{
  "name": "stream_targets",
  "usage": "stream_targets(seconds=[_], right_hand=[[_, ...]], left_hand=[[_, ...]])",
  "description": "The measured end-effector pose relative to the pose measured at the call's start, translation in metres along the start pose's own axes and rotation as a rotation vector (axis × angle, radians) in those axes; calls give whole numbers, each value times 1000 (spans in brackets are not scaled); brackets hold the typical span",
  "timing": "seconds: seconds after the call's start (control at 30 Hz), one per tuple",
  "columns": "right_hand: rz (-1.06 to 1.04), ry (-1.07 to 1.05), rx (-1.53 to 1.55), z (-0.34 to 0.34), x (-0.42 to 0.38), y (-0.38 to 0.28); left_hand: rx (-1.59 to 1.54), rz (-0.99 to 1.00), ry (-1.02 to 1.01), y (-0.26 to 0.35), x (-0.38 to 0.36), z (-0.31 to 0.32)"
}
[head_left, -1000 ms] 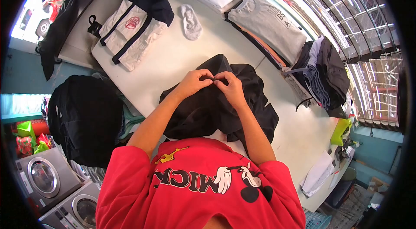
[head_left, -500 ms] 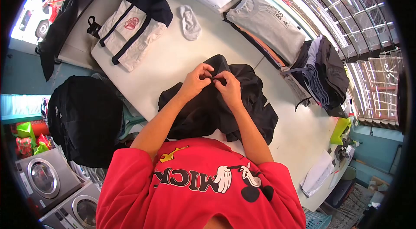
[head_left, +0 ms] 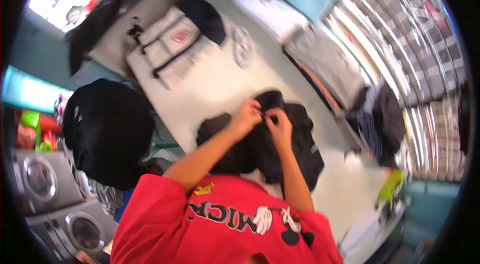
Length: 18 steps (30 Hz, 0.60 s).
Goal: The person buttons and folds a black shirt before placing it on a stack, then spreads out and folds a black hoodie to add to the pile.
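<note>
A crumpled black garment (head_left: 303, 139) lies on the white table in front of me, with its upper part raised between my hands. It looks like shorts or trousers, though the folds hide its exact cut. My left hand (head_left: 247, 117) pinches its edge with thumb and fingers. Close beside it, my right hand (head_left: 280, 126) is closed on the same edge, fingertips almost meeting the left ones. Whatever small part of the edge lies between the fingertips is too blurred to make out.
Around the white table (head_left: 172, 109) are a cream and navy folded garment (head_left: 172, 41), a white bundle (head_left: 243, 46), folded white clothes (head_left: 267, 6), a grey shirt stack (head_left: 325, 59) and dark folded clothes (head_left: 380, 119). A black heap (head_left: 107, 131) and washing machines (head_left: 42, 179) stand at left.
The whole view has shifted and blurred as my head turned, so the table sits lower and further right. Both hands still pinch the black garment's edge.
</note>
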State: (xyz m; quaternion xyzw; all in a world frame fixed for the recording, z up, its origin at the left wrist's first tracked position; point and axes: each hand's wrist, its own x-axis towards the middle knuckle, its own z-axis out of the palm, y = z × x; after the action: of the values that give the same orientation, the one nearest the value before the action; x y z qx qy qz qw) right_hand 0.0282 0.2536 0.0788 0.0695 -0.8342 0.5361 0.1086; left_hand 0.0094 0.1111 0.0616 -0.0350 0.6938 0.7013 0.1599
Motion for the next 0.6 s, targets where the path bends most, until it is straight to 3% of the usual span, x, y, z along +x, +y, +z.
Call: stream_targets(seconds=[0.07, 0.2, 0.37, 0.6], right_hand=[[128, -65, 17, 1, -4, -1], [-22, -246, -174, -1, -9, 4], [-132, -260, -396, 17, -22, -27], [-206, -318, -354, 30, -27, -48]], left_hand=[[228, 41, 121, -20, -2, 6], [352, -26, 156, -5, -26, 6], [300, -10, 180, -14, -45, -10], [346, 115, 165, -7, -70, -30]])
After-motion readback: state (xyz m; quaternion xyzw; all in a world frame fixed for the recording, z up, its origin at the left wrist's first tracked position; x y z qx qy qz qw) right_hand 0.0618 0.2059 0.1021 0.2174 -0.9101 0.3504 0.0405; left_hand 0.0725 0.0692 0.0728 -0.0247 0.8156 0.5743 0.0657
